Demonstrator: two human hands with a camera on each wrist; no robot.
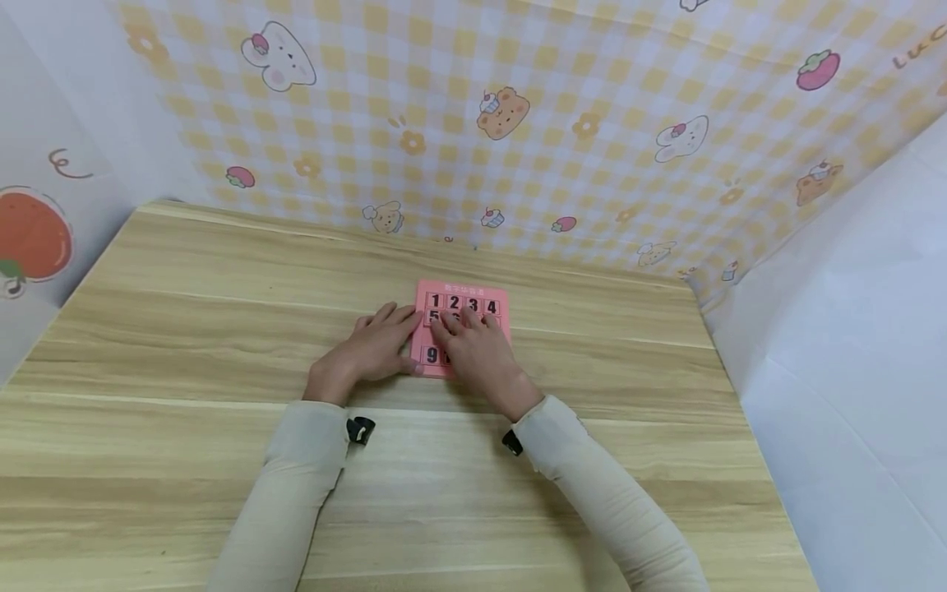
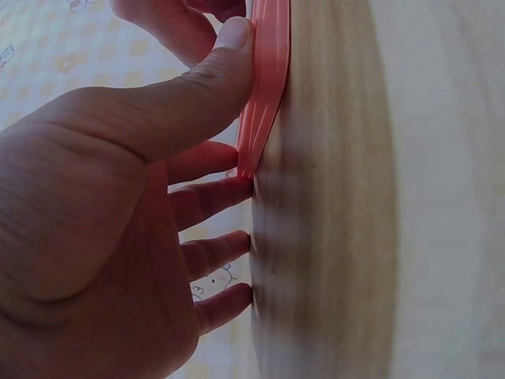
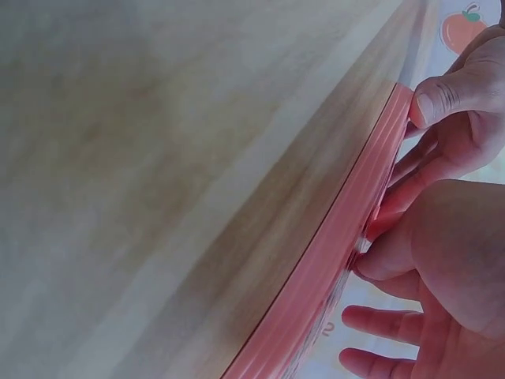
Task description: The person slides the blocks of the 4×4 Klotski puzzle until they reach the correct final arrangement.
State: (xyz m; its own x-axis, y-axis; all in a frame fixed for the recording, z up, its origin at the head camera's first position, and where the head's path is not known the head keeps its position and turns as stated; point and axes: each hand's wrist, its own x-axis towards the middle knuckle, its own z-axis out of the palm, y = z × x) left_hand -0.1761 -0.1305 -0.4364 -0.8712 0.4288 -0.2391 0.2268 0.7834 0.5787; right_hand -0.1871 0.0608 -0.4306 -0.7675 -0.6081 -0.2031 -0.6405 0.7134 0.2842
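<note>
A pink number slide puzzle (image 1: 462,289) lies flat on the wooden table in the head view, with black numerals on its square tiles. My left hand (image 1: 379,344) holds it at the left side, thumb at the near left corner and fingers along the left edge. In the left wrist view that thumb (image 2: 225,67) presses the puzzle's pink side wall (image 2: 271,63). My right hand (image 1: 481,353) lies over the puzzle, fingertips touching tiles around the second row. It covers several tiles in the middle and lower right. The right wrist view shows the right hand's fingers (image 3: 387,324) extended beside the puzzle's pink edge (image 3: 331,229).
The wooden table (image 1: 629,460) extends around the puzzle on all sides. Behind it hangs a yellow checked cloth (image 1: 444,99) with cartoon prints. White sheets stand at the left (image 1: 66,123) and right (image 1: 851,329) edges.
</note>
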